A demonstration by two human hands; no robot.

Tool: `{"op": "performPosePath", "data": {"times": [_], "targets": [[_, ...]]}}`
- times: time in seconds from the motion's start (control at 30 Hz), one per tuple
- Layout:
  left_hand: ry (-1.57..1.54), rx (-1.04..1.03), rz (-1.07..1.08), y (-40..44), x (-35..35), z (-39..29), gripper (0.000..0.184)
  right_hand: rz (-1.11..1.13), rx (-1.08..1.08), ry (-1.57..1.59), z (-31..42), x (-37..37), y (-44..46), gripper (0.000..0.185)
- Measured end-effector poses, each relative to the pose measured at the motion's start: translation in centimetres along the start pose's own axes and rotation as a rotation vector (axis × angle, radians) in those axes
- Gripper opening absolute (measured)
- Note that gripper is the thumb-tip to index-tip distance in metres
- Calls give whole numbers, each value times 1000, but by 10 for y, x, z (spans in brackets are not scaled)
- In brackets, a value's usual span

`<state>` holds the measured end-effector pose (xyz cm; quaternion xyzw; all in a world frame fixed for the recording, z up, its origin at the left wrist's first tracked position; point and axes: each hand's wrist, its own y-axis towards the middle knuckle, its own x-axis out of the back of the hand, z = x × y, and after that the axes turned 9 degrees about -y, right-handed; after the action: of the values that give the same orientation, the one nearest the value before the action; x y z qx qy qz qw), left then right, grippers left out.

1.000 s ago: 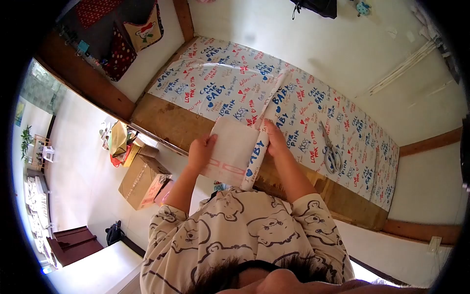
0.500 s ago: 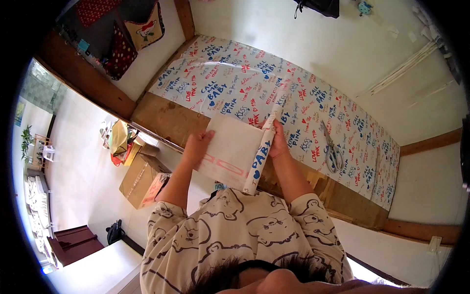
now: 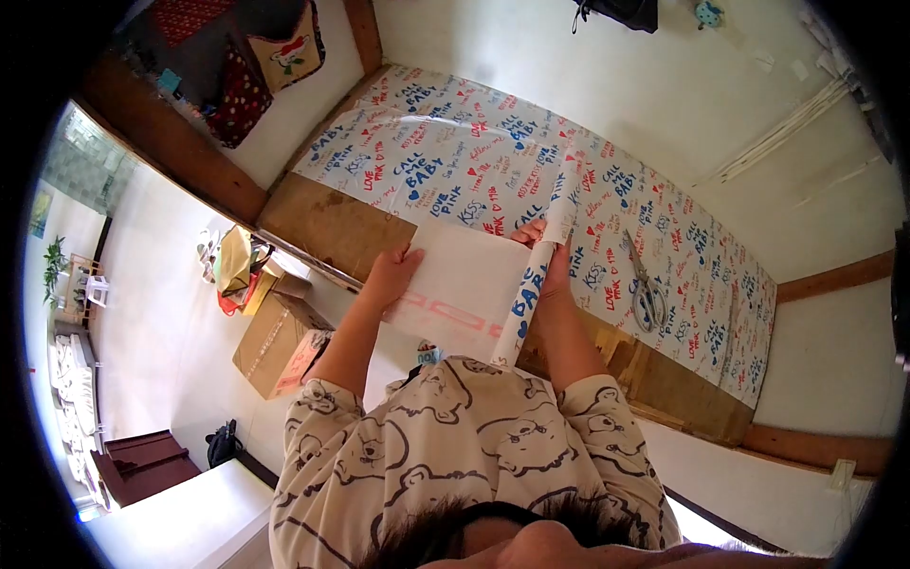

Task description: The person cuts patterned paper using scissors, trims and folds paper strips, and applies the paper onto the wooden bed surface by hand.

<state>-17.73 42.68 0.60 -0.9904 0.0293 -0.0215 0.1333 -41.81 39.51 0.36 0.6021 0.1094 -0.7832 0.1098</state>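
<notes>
A roll of white paper (image 3: 524, 318) printed with blue and red lettering stands slantwise in front of my chest. Its unrolled flap (image 3: 460, 275) shows a plain whitish back with pale red print along the lower edge. My left hand (image 3: 392, 277) pinches the flap's left edge between thumb and fingers. Round the roll's middle wraps my right hand (image 3: 557, 266), its fingertips showing on the left side and part of the palm hidden behind the roll. Beyond the hands, matching printed paper (image 3: 427, 180) covers much of a brown wooden surface (image 3: 327, 228).
Scissors (image 3: 646, 292) lie on the printed paper to the right. Cardboard boxes (image 3: 280, 346) and bags (image 3: 237, 261) stand on the floor at left. Walls border the far and right sides. Cloth pockets (image 3: 284, 57) hang at upper left.
The roll has shifted slightly right and up with my right hand, whose fingertips now show at the roll's left. The flap between my hands looks a little wider. My left hand moved slightly.
</notes>
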Motion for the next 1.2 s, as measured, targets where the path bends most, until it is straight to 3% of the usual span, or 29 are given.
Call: {"op": "performPosePath", "data": {"times": [0.17, 0.27, 0.33, 0.37, 0.4, 0.47, 0.53, 0.6, 0.63, 0.7, 0.8, 0.87, 0.9, 0.93, 1.0, 1.03, 1.07, 1.13, 1.2], "targets": [[-271, -321, 5, -8, -3, -11, 39, -42, 22, -84, 14, -2, -9, 32], [-387, -212, 151, -17, 9, -15, 39, -192, 23, -299, 27, 2, -18, 37], [-502, 27, 396, -15, 18, -7, 38, -221, 34, -339, 31, 1, -23, 35], [-712, 162, 380, -19, 12, 0, 37, -304, 24, -344, 35, -1, -26, 34], [-708, 156, 386, -30, 0, -9, 37, -389, 14, -348, 39, -4, -29, 34], [-349, -300, 408, -45, -16, -20, 42, -410, 38, -304, 43, -15, -35, 33], [-242, -352, 340, -46, -20, -24, 45, -560, 33, -488, 47, -27, -43, 29], [67, -927, 213, -48, -33, -41, 41, -582, 42, -585, 60, -36, -46, 30], [67, -927, 212, -52, -39, -54, 41, -617, 38, -684, 63, -40, -46, 32], [160, -1044, 63, -67, -55, -86, 24, -556, 106, -714, 69, -54, -58, 36], [236, -1109, 190, -68, -58, -116, 18, -360, 175, -897, 81, -83, -77, 44], [203, -1124, 183, -69, -60, -137, 11, -132, 154, -857, 88, -80, -84, 49], [176, -1136, 194, -70, -61, -145, 10, 154, 80, -773, 95, -86, -81, 55], [146, -1134, 211, -69, -60, -150, 10, 154, 80, -773, 95, -88, -83, 55], [138, -1118, 103, -81, -67, -179, 12, 229, -155, -926, 98, -111, -89, 60], [117, -1055, 25, -84, -70, -194, 15, 43, 26, -1355, 99, -96, -74, 54], [170, -1060, -14, -85, -70, -215, 17, 80, 25, -1360, 106, -87, -66, 54], [237, -1050, -65, -90, -69, -247, 20, 48, -289, -1645, 96, -120, -75, 37], [149, -944, 25, -89, -69, -266, 22, 105, -194, -1562, 88, -123, -75, 28]]}}
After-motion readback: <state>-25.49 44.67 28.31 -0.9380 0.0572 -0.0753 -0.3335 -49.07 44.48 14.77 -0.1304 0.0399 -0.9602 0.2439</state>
